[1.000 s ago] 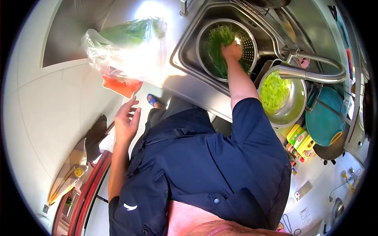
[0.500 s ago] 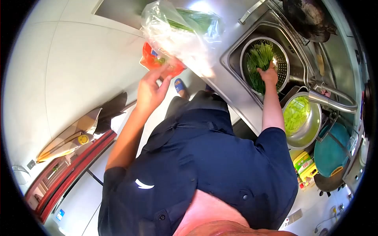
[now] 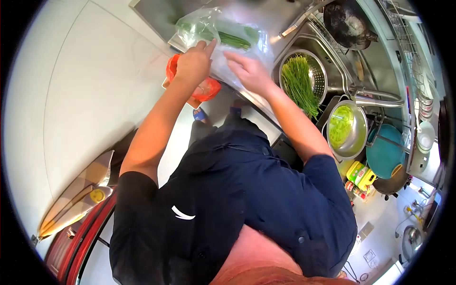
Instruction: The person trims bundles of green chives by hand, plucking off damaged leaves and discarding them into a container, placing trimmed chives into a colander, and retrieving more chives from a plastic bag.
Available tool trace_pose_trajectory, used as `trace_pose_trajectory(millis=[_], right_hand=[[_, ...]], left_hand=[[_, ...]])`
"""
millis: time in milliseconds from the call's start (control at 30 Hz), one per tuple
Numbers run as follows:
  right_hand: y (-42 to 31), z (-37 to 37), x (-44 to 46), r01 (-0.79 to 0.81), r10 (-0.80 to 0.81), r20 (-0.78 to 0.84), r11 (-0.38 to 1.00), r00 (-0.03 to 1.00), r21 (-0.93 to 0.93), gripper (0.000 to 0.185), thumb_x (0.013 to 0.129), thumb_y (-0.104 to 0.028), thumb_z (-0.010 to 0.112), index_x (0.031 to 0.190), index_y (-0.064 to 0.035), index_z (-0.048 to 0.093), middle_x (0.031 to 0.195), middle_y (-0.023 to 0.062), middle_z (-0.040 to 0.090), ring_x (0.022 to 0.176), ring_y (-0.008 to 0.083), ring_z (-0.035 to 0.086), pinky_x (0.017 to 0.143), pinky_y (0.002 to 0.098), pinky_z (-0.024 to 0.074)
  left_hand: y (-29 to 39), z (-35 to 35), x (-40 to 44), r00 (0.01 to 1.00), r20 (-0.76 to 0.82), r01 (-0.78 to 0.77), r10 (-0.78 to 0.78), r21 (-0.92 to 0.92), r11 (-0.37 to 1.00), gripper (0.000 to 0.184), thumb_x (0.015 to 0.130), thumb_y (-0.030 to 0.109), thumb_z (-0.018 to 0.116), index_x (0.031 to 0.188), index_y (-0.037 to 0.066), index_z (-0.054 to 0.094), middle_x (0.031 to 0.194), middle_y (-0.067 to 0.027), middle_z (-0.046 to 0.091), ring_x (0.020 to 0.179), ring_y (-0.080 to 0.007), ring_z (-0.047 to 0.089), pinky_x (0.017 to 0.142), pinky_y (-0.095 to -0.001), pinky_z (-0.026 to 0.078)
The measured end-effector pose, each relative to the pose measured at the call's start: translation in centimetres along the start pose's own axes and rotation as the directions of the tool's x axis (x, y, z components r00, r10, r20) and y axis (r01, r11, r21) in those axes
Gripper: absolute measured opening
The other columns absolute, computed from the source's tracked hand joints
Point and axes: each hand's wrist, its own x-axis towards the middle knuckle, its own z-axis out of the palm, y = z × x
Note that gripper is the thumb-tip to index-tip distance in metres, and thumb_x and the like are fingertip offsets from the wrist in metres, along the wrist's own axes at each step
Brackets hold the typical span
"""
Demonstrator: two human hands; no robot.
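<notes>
My left hand [image 3: 194, 64] is at the near edge of a clear plastic bag [image 3: 263, 45], fingers stretched out over it. Whether they touch the film is hard to see. Inside the bag lie green garlic chives [image 3: 233, 41]. My right hand [image 3: 249, 73] hovers by the bag's near side, fingers extended and holding nothing visible. To its right, a bunch of chives [image 3: 299, 80] rests in a perforated metal colander [image 3: 319, 78], with ends hanging over the rim. Below my left hand, a red plastic bag [image 3: 208, 90] lines a small bin.
The colander stands in the steel sink [image 3: 327, 45], beside a curved faucet [image 3: 380, 99]. A metal bowl [image 3: 358, 135] holds cut light-green vegetable pieces [image 3: 341, 126]. A dark wok [image 3: 349, 26], a teal board [image 3: 385, 152] and a yellow bottle [image 3: 361, 175] are along the right.
My right hand has let go of the chives in the colander and moved left to the clear bag. My left hand has risen from above the red bag to the clear bag.
</notes>
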Motion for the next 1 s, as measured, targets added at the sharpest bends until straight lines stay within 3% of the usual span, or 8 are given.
trace_pose_trajectory(millis=[67, 133, 200, 333, 400, 567, 767, 1000], right_hand=[[3.7, 2.5, 3.9, -0.113, 0.108, -0.052, 0.986, 0.993, -0.12, 0.04, 0.101, -0.026, 0.058, 0.129, 0.0013, 0.066, 0.116, 0.0263, 0.071, 0.11, 0.0394, 0.069, 0.094, 0.0453, 0.0543], [6.8, 0.3, 7.6, -0.257, 0.261, -0.067, 0.815, 0.963, -0.52, 0.041, 0.1, -0.029, 0.057, 0.131, -0.0037, 0.066, 0.118, 0.026, 0.071, 0.107, 0.0425, 0.069, 0.095, 0.0486, 0.0541], [7.6, -2.7, 8.5, -0.38, 0.397, -0.13, 0.659, 0.909, -0.649, 0.038, 0.099, -0.028, 0.056, 0.127, -0.0066, 0.069, 0.113, 0.0269, 0.071, 0.107, 0.0453, 0.067, 0.093, 0.0506, 0.0541], [8.7, -7.3, 7.3, -0.34, 0.335, -0.15, 0.632, 0.93, -0.696, 0.032, 0.098, -0.027, 0.056, 0.117, -0.0074, 0.072, 0.111, 0.0244, 0.071, 0.104, 0.0423, 0.069, 0.09, 0.0505, 0.0541], [9.2, -7.9, 6.5, -0.272, 0.375, -0.012, 0.648, 0.927, -0.712, 0.031, 0.096, -0.028, 0.059, 0.116, -0.0084, 0.073, 0.11, 0.0227, 0.072, 0.103, 0.0411, 0.069, 0.09, 0.0501, 0.0544], [7.1, -5.8, 6.1, -0.1, 0.543, 0.243, 0.526, 0.803, -0.844, 0.032, 0.093, -0.029, 0.062, 0.119, -0.0142, 0.075, 0.111, 0.0182, 0.073, 0.101, 0.0385, 0.071, 0.089, 0.0461, 0.0556], [10.1, -4.3, 7.2, -0.327, 0.385, -0.102, 0.584, 0.917, -0.743, 0.039, 0.088, -0.028, 0.072, 0.125, -0.0163, 0.072, 0.112, 0.0186, 0.074, 0.105, 0.0389, 0.069, 0.094, 0.0477, 0.055], [8.5, -2.8, 7.0, -0.231, 0.281, -0.06, 0.63, 0.958, -0.742, 0.049, 0.084, -0.019, 0.078, 0.131, -0.0158, 0.066, 0.129, 0.0175, 0.066, 0.115, 0.0394, 0.064, 0.097, 0.0489, 0.053]], left_hand=[[-1.3, 0.1, 0.2, 1.0, -0.025, -0.009, 0.009, -0.003, 1.0, 0.043, 0.09, 0.015, 0.07, 0.132, 0.014, 0.064, 0.117, -0.0136, 0.065, 0.091, -0.0362, 0.071, 0.077, -0.0463, 0.059], [-2.5, 0.3, 0.1, 0.987, -0.158, 0.016, -0.021, -0.037, 0.999, 0.024, 0.085, 0.012, 0.07, 0.109, 0.008, 0.072, 0.095, -0.0112, 0.066, 0.082, -0.0345, 0.069, 0.073, -0.043, 0.059], [-2.0, -1.2, -0.5, 0.96, -0.269, 0.033, -0.084, -0.189, 0.981, 0.01, 0.086, 0.011, 0.068, 0.093, 0.006, 0.073, 0.091, -0.0124, 0.067, 0.08, -0.0353, 0.069, 0.072, -0.0434, 0.057], [-1.8, -2.4, -1.3, 0.873, -0.307, 0.14, -0.38, -0.587, 0.797, 0.016, 0.091, 0.019, 0.07, 0.091, 0.003, 0.071, 0.085, -0.0137, 0.07, 0.074, -0.0327, 0.066, 0.066, -0.0436, 0.053], [-1.6, -2.8, -2.1, 0.863, -0.216, 0.222, -0.456, -0.648, 0.728, 0.016, 0.096, 0.015, 0.072, 0.102, 0.0, 0.074, 0.072, -0.007, 0.062, 0.062, -0.0134, 0.052, 0.06, -0.03, 0.045], [-0.8, -3.0, -3.9, 0.858, -0.211, 0.181, -0.468, -0.728, 0.661, 0.015, 0.09, 0.018, 0.074, 0.094, 0.003, 0.075, 0.074, -0.0103, 0.065, 0.061, -0.0215, 0.058, 0.061, -0.0361, 0.047], [0.3, -4.0, -4.3, 0.843, -0.195, 0.211, -0.501, -0.736, 0.643, 0.012, 0.091, 0.014, 0.074, 0.095, 0.003, 0.076, 0.076, -0.0091, 0.067, 0.061, -0.0174, 0.059, 0.061, -0.0323, 0.048], [0.9, -5.3, -4.8, 0.838, -0.278, 0.137, -0.469, -0.725, 0.675, 0.009, 0.091, 0.009, 0.073, 0.096, 0.002, 0.076, 0.083, -0.0079, 0.067, 0.062, -0.0174, 0.059, 0.059, -0.0307, 0.047]])
